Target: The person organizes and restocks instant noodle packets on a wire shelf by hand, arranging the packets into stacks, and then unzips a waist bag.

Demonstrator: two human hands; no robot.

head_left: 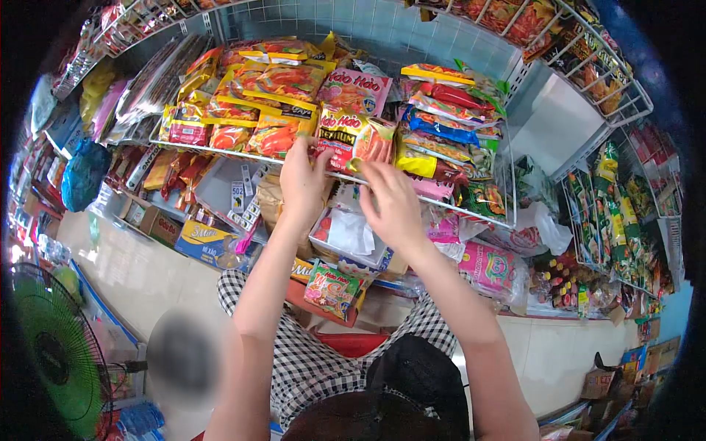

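Observation:
A red and white Hao Hao Premium noodle packet (368,140) lies at the front of the wire shelf (243,152). My left hand (303,176) is at its left lower corner, fingers bent against the packet's edge. Near its lower right edge is my right hand (393,198), fingers apart and partly curled, the fingertips by the shelf's front rim. Behind that packet sits a pink Hao Hao packet (354,90). Yellow and orange noodle packets (276,132) are stacked on the left, and mixed packets (441,136) on the right.
Below the shelf are an open white box (349,235), a green Hao Hao packet (332,290) near my lap and a yellow and blue carton (209,242). A green fan (55,353) stands at lower left. Wire racks (614,110) hold packets at right.

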